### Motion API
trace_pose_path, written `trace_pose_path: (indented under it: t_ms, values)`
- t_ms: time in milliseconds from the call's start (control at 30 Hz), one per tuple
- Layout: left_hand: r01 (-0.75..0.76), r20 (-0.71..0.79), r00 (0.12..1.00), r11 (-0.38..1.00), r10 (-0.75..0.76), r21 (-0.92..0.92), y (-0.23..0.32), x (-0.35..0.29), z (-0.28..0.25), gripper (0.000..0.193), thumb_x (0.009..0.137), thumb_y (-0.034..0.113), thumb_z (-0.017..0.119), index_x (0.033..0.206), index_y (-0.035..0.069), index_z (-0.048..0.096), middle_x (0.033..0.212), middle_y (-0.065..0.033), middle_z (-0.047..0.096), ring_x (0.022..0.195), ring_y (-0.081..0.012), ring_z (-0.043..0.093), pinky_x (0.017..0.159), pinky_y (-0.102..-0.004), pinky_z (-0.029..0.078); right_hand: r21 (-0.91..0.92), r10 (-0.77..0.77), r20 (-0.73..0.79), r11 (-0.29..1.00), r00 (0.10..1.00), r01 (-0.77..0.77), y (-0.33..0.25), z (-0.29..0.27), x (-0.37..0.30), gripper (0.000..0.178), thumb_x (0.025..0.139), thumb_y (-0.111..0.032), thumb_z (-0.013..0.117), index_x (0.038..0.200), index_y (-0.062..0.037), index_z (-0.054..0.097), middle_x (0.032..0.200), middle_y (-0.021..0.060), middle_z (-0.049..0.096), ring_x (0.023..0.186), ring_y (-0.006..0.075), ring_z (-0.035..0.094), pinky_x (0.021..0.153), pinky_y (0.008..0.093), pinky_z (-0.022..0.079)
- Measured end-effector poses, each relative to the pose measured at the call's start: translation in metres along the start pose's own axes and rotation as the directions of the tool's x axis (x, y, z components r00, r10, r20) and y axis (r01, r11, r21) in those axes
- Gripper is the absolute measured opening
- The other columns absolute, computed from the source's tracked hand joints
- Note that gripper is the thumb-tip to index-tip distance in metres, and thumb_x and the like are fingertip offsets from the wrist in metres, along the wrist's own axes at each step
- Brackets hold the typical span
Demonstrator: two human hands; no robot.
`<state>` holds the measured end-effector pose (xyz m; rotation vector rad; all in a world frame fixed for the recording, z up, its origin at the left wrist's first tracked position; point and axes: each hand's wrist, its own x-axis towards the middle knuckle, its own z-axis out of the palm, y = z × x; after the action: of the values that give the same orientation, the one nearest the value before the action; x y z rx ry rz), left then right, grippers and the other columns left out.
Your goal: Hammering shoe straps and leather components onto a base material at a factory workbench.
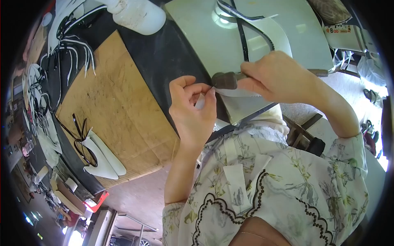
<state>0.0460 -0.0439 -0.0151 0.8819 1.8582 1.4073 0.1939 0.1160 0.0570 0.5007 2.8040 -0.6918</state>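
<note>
My right hand (273, 78) is closed round the handle of a hammer (223, 80), whose dark head points left. The handle's end shows beyond my wrist. Just left of the hammer head, my left hand (193, 104) has thumb and forefinger pinched together, and what they hold is too small to make out. Both hands are over the near edge of a pale, glossy board (197, 28). On that board lie black straps (241, 35) and a curved white piece (277, 35), partly hidden by my right hand.
To the left, a worn cardboard sheet (119, 94) carries white pieces with black straps (104, 158). Several black and white strips (84, 47) lie at the far left. A white plastic bottle (139, 16) is at the back. A wooden stool (301, 133) stands at the lower right.
</note>
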Motion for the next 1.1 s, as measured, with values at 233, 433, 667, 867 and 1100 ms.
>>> trace_pose_path:
  t_ms: [233, 433, 667, 867, 1100]
  values:
    - [0.053, 0.064, 0.997, 0.998, -0.052, -0.018, 0.006, 0.002, -0.004, 0.035, 0.083, -0.008, 0.069, 0.110, -0.002, 0.048, 0.089, -0.0089, 0.068, 0.078, -0.0076, 0.061, 0.073, -0.0205, 0.049, 0.192, 0.181, -0.305, 0.973, 0.935, -0.126, -0.009, -0.014, -0.023, 0.044, 0.101, -0.040, 0.051, 0.078, -0.0027, 0.059, 0.058, 0.0174, 0.054, 0.060, 0.0402, 0.058, 0.055, 0.0500, 0.043]
    - [0.024, 0.071, 0.997, 0.996, -0.018, -0.082, 0.004, 0.006, -0.001, 0.030, 0.083, -0.006, 0.065, 0.108, -0.005, 0.049, 0.085, -0.0105, 0.067, 0.072, -0.0094, 0.060, 0.071, -0.0235, 0.051, 0.114, 0.238, -0.137, 0.968, 0.962, -0.223, -0.005, -0.006, -0.028, 0.048, 0.101, -0.042, 0.050, 0.077, -0.0013, 0.059, 0.060, 0.0171, 0.058, 0.060, 0.0405, 0.060, 0.059, 0.0494, 0.047]
    - [0.034, 0.093, 0.995, 0.998, -0.029, -0.055, 0.004, 0.005, -0.004, 0.029, 0.084, -0.006, 0.065, 0.109, -0.005, 0.049, 0.086, -0.0101, 0.066, 0.075, -0.0095, 0.060, 0.071, -0.0238, 0.051, 0.130, 0.291, -0.184, 0.954, 0.939, -0.270, -0.004, 0.001, -0.038, 0.050, 0.101, -0.044, 0.050, 0.075, -0.0016, 0.056, 0.059, 0.0175, 0.058, 0.061, 0.0409, 0.060, 0.059, 0.0499, 0.047]
    - [0.040, 0.116, 0.993, 0.992, -0.026, -0.119, 0.009, 0.011, 0.001, 0.031, 0.084, -0.002, 0.070, 0.108, -0.004, 0.050, 0.085, -0.0091, 0.066, 0.074, -0.0096, 0.060, 0.072, -0.0242, 0.051, 0.121, 0.294, -0.129, 0.953, 0.947, -0.279, 0.004, 0.018, -0.044, 0.050, 0.101, -0.044, 0.049, 0.076, -0.0018, 0.058, 0.059, 0.0178, 0.058, 0.060, 0.0403, 0.060, 0.059, 0.0491, 0.048]
    - [-0.031, 0.131, 0.991, 0.998, 0.023, 0.063, 0.023, 0.009, 0.009, 0.026, 0.082, 0.001, 0.072, 0.104, -0.003, 0.059, 0.086, -0.0112, 0.069, 0.074, -0.0119, 0.064, 0.068, -0.0247, 0.052, 0.196, 0.322, -0.160, 0.937, 0.933, -0.289, 0.004, 0.025, -0.046, 0.049, 0.101, -0.042, 0.050, 0.075, -0.0014, 0.057, 0.058, 0.0185, 0.057, 0.060, 0.0402, 0.060, 0.059, 0.0495, 0.047]
